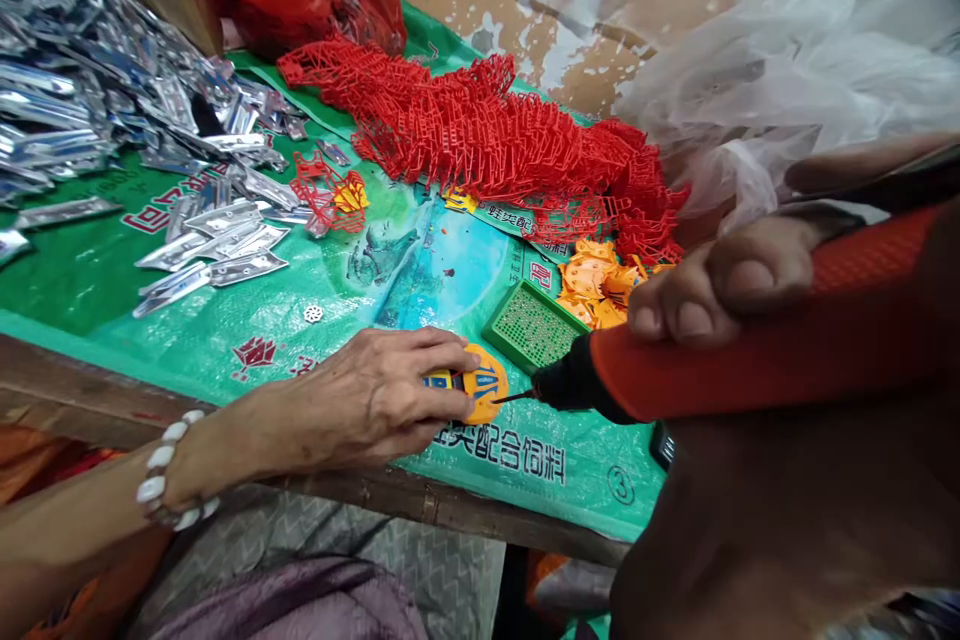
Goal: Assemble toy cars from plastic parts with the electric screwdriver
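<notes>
**Green sheet on the work table, both hands at one orange part**

A green printed sheet (285, 320) covers the table. Near its front edge lies a round orange part (486, 385). The left hand (375, 395) holds this part down, with the fingers closed narrow over it. The right hand (720, 285) grips a red-handled screwdriver (750, 350), and its thin tip touches the part's right edge. A small green tray (534, 325) is just behind, and a pile of red frames (487, 130) lies further back.

On the glossy woven-plastic sheet (90, 290) we see shiny metal strips (217, 260), matt plastic lattices (487, 130) and a smooth plastic disc (487, 386).
</notes>
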Available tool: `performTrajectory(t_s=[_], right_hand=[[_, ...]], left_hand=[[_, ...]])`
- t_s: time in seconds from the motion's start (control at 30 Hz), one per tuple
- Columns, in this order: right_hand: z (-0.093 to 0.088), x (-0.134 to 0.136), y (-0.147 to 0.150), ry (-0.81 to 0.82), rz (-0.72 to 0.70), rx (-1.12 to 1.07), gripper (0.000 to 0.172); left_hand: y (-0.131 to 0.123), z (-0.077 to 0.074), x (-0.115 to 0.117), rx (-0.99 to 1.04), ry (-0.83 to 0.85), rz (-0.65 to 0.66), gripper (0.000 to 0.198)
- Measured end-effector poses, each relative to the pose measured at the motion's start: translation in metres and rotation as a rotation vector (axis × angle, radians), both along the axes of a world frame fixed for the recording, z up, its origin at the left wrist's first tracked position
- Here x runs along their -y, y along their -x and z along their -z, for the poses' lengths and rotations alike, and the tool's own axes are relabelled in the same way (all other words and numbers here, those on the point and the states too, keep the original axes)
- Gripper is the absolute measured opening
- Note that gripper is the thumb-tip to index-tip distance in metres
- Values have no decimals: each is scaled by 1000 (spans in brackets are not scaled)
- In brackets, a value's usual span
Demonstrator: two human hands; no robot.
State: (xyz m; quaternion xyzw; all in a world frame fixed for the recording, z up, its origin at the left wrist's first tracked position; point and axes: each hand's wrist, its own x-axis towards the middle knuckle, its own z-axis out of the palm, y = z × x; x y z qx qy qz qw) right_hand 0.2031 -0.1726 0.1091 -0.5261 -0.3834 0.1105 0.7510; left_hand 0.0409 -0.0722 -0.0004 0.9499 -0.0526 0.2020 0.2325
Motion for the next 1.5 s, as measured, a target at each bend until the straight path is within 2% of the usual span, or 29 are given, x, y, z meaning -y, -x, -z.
performTrajectory(t_s=[0.1,0.23,0.4,0.57,0.73,0.87,1.1,1.3,1.5], right_hand=[[1,1,3,10,-46,-14,21],[3,-4,2,16,-73,34,23],[5,-9,2,89,20,41,33],[8,-7,-1,81,-95,129,38],[11,-5,-2,42,-69,83,27],[15,4,-2,75,-143,-4,24],[18,6,-6,106,-89,-49,40],[12,0,1,75,-75,19,13],[12,-3,3,82,-6,-14,5]], left_hand=[[-1,0,-1,-7,-26,17,22],[-1,0,-2,-16,-36,14,21],[0,-1,-1,-12,-47,7,20],[-2,1,-2,5,-55,12,19],[-4,4,-2,1,-52,3,21],[-3,4,-1,12,-45,6,20],[-3,6,3,-23,-76,-20,24],[-3,4,3,-49,-135,-17,32],[-2,6,1,-18,-138,-4,35]])
